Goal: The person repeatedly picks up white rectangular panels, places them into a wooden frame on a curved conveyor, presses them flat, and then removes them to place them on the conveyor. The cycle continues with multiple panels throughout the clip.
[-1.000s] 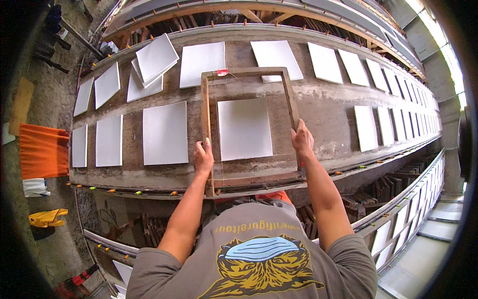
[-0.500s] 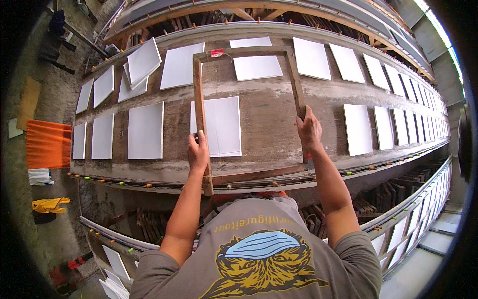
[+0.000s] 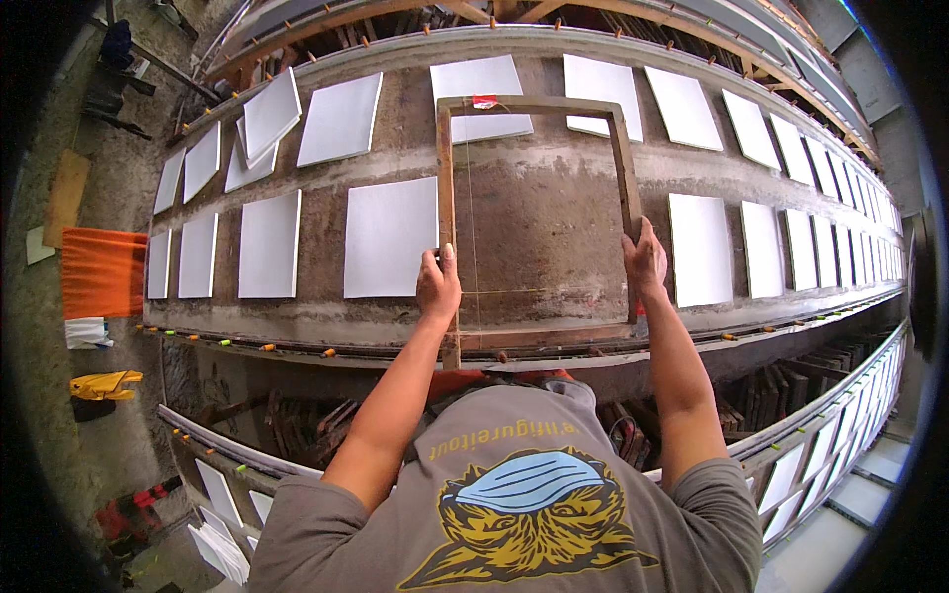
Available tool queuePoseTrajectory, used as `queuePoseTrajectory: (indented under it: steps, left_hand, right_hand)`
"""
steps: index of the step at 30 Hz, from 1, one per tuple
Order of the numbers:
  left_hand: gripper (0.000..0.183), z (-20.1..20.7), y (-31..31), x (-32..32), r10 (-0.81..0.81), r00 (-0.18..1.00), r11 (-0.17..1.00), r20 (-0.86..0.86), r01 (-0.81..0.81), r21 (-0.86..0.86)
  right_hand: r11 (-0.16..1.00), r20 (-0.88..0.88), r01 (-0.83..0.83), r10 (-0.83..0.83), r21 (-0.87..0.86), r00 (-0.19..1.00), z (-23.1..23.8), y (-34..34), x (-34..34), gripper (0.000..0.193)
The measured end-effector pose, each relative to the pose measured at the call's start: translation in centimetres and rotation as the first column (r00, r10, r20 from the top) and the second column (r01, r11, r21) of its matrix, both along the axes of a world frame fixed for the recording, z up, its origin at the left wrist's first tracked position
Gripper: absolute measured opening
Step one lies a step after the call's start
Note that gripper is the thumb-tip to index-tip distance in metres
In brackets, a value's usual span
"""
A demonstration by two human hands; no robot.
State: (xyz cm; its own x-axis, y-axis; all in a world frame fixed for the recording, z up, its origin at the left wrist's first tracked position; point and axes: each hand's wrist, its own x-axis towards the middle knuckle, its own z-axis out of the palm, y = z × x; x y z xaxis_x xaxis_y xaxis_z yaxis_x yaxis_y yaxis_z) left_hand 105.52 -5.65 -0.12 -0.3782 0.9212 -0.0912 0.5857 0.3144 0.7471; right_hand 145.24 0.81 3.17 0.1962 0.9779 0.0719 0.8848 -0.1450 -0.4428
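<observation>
Between my hands is a rectangular wooden frame (image 3: 554,103) with a red patch on its far bar. Thin threads stretch inside it near the left and near sides. My left hand (image 3: 438,284) is closed round the left bar, thumb pointing up along it. On the opposite bar, my right hand (image 3: 646,259) grips in the same way. Through the opening I see brown table surface and, at the far side, parts of two white sheets. A white panel-like sheet (image 3: 391,237) lies just left of the frame, another (image 3: 700,249) to its right. Whether the frame touches the table I cannot tell.
The long brown table (image 3: 326,311) carries two rows of white sheets. Small orange and green pegs (image 3: 267,348) line its edges. Two sheets (image 3: 271,114) overlap at the far left. Behind me runs another table with sheets (image 3: 219,494). An orange cloth (image 3: 102,272) hangs at the left.
The frame, held in both hands, has shifted right relative to the sheets. Its left bar crossed a near-row sheet before and now stands at that sheet's right edge. My view has shifted slightly.
</observation>
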Motion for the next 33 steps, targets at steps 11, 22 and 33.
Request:
queuePoseTrajectory:
  steps: [11,22,33]
  left_hand:
    - [0.054,-2.0,-0.5,4.3,0.047,0.999,0.996,-0.026,-0.045,0.073]
    - [0.047,-5.5,-0.3,5.5,0.002,1.000,0.998,-0.002,-0.002,0.055]
    - [0.043,-3.6,-0.7,6.5,-0.028,0.992,0.997,-0.122,0.036,0.068]
  right_hand:
    - [1.000,0.001,-0.002,0.002,0.006,1.000,-1.9,-0.1,3.4,0.058]
    - [0.998,-0.010,0.022,-0.022,-0.064,1.000,-2.4,-0.4,5.1,0.060]
    - [0.996,-0.018,0.033,-0.034,-0.085,0.999,-2.3,-0.5,5.1,0.057]
